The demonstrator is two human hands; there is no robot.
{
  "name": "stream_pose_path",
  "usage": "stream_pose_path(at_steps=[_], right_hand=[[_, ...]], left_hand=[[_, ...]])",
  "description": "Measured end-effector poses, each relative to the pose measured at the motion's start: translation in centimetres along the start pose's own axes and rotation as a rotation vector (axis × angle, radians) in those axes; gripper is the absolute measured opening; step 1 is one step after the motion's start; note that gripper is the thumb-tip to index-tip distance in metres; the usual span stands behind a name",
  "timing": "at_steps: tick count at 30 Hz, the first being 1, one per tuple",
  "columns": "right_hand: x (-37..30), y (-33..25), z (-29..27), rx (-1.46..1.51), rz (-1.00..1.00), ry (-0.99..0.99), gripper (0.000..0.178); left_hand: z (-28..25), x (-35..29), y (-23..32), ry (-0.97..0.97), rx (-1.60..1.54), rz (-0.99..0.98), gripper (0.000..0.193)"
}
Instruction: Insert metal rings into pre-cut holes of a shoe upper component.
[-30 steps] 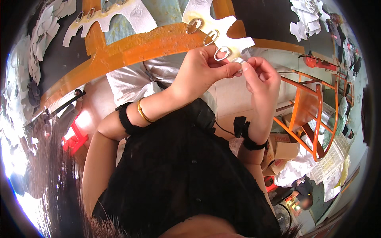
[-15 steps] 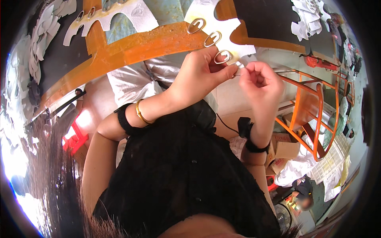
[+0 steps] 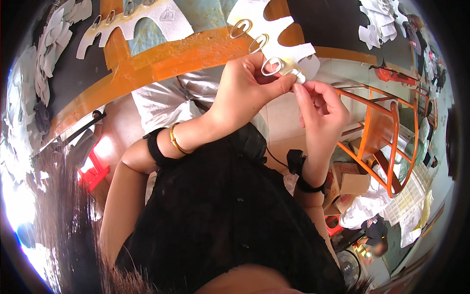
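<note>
Over the table's near edge, my left hand [image 3: 247, 88] holds a white scalloped fabric-like piece [image 3: 276, 29] near its lower end, thumb pressed on a narrow tab. Several silver oval rings hang along its left side. The nearest ring [image 3: 263, 68] lies by my left fingertips, and another ring [image 3: 250, 47] is just beyond. My right hand [image 3: 323, 105] is closed in a pinch at the small white tab [image 3: 298, 75], which looks bent over; its fingertips are partly hidden. A similar white piece with rings [image 3: 169, 22] lies on the table to the left.
Orange tape borders the dark table [image 3: 323, 27]. White cut pieces [image 3: 377, 27] are heaped at far right, with more stacked at left [image 3: 51, 39]. An orange-framed chair [image 3: 394, 142], cardboard boxes [image 3: 355, 183] and a fan [image 3: 348, 264] stand to the right.
My right fingertips have shifted slightly upward at the tab, which now shows more of its white end. The piece and my left hand have moved only a little.
</note>
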State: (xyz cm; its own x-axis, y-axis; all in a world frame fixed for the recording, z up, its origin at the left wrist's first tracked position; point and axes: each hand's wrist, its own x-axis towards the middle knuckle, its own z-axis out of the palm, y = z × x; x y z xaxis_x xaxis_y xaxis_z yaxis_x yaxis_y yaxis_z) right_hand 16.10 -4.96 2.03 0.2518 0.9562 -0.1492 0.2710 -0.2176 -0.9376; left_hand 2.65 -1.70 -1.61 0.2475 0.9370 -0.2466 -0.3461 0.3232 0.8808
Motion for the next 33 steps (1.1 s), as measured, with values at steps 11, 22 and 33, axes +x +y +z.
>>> stream_pose_path(at_steps=[11, 22, 33], right_hand=[[1.3, 0.2, -1.3, 0.025, 0.025, -0.118, 0.008], [1.9, 0.0, -1.4, 0.015, 0.068, -0.247, 0.009], [0.9, -1.1, -0.6, 0.026, 0.031, -0.051, 0.011]], left_hand=[[-0.9, -0.1, 0.0, -0.109, 0.158, -0.033, 0.018], [-1.2, 0.3, 0.8, -0.15, 0.148, -0.089, 0.016], [-0.3, 0.2, 1.3, -0.09, -0.094, -0.051, 0.014]])
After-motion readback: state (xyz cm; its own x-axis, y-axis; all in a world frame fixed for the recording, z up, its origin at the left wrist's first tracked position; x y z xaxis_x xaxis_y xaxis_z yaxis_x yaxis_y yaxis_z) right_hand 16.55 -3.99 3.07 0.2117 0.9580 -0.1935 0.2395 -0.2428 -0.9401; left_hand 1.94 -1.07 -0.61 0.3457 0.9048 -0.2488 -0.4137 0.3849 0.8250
